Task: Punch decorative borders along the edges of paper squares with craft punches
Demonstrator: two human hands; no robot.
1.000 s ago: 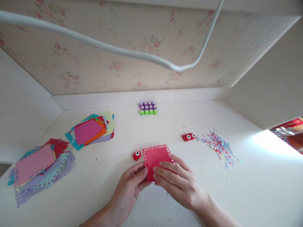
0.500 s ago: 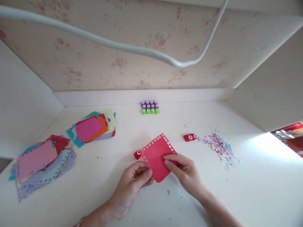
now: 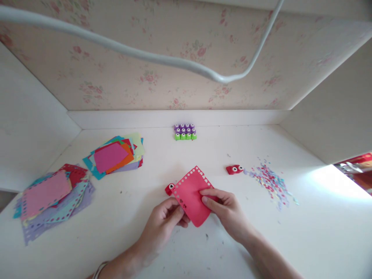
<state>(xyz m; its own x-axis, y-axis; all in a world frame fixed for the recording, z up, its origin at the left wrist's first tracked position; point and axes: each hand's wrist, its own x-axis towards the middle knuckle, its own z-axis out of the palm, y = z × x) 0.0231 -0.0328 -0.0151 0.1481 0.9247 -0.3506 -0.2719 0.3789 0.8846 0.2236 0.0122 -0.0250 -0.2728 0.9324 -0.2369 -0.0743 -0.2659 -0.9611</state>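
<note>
A red sheet of paper (image 3: 194,195) is held up over the table, tilted so one corner points away from me. Small punched shapes, some like flowers, line its two far edges and part of the left one. My left hand (image 3: 164,223) pinches the lower left edge between thumb and fingers. From the other side my right hand (image 3: 225,207) grips the right part, thumb on top. Just behind the left corner lies a red craft punch (image 3: 169,189), partly hidden by the paper. Two more red punches (image 3: 234,169) sit together farther right.
Rows of purple and green punches (image 3: 185,132) stand by the back wall. A stack of coloured paper (image 3: 112,157) and a pile of punched sheets (image 3: 48,193) lie left. Paper confetti (image 3: 270,182) is scattered right. A white cable (image 3: 174,62) hangs across the top.
The red paper has turned and tilted slightly, its near corner a little closer to me. My left thumb has shifted slightly along its edge. Both hands keep their hold.
</note>
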